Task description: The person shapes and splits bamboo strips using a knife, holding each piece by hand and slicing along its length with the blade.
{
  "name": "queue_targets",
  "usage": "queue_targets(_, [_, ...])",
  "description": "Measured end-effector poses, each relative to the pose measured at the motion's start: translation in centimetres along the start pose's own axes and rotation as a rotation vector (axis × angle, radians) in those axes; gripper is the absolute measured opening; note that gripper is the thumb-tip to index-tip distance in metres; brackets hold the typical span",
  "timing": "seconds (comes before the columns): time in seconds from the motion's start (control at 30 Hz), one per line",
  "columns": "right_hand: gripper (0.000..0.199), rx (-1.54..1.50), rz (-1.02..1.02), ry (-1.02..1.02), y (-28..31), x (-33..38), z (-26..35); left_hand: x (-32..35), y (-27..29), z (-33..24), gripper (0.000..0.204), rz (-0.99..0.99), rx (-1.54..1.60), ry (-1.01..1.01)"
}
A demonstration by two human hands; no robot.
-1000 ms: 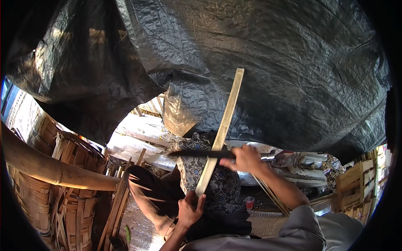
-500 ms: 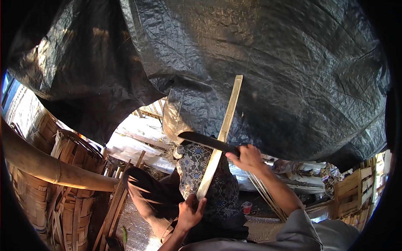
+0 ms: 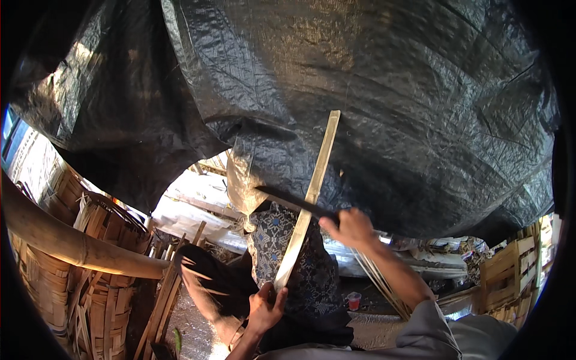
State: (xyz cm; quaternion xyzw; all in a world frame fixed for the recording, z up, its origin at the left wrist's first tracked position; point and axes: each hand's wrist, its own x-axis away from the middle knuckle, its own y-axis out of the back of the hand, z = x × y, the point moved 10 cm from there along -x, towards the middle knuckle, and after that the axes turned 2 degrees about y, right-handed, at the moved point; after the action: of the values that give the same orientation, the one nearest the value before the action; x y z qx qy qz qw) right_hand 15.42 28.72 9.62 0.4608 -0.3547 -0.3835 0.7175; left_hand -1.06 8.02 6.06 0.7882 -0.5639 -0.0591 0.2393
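A long pale bamboo strip [image 3: 319, 168] slants upward and away in front of me, over a dark patterned cloth [image 3: 273, 240] on my lap. My left hand [image 3: 266, 307] is closed around the strip's near end. In my right hand [image 3: 355, 229] is the handle of a machete [image 3: 285, 198], its dark blade pointing left. The blade crosses the strip near its middle; whether its edge bites into the bamboo cannot be made out.
A black tarp [image 3: 420, 120] hangs across the far side. At left, a thick bamboo pole [image 3: 90, 253] runs past woven bamboo baskets [image 3: 111, 294]. Thin strips [image 3: 384, 282] lie under my right forearm, near a red-filled plastic cup [image 3: 354, 300]. A slatted wooden crate [image 3: 507, 270] stands at right.
The bamboo strip and my left hand have shifted slightly left and down in the picture. The machete's blade is turned more edge-on, with its tip a little higher.
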Motion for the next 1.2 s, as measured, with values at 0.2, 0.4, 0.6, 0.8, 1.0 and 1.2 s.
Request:
queue_targets(0.2, [0.076,0.150,0.081,0.361,-2.6,3.9,4.9,-0.3,-0.1,-1.1,0.030,0.009,-0.050,-0.050])
queue_targets(0.4, [0.082,-0.066,-0.342,-0.184,5.2,-3.0,-6.0,0.3,0.4,-1.3,0.033,-0.056,0.040,-0.068])
queue_targets(0.6, [0.071,0.002,0.091,0.253,-1.2,1.9,3.6,0.0,0.1,-0.7,0.029,-0.019,-0.089,-0.047])
queue_targets(0.8, [0.071,0.097,0.026,0.368,-0.3,2.3,4.9,0.2,0.3,-1.5,0.027,-0.005,-0.137,-0.104])
queue_targets(1.0, [0.068,0.116,-0.226,0.325,0.8,0.5,3.6,-0.2,0.6,-2.5,0.028,-0.086,-0.048,-0.197])
queue_targets(1.2, [0.078,0.172,0.027,0.467,-3.8,5.5,8.0,0.1,0.4,-1.4,0.030,-0.001,-0.078,-0.152])
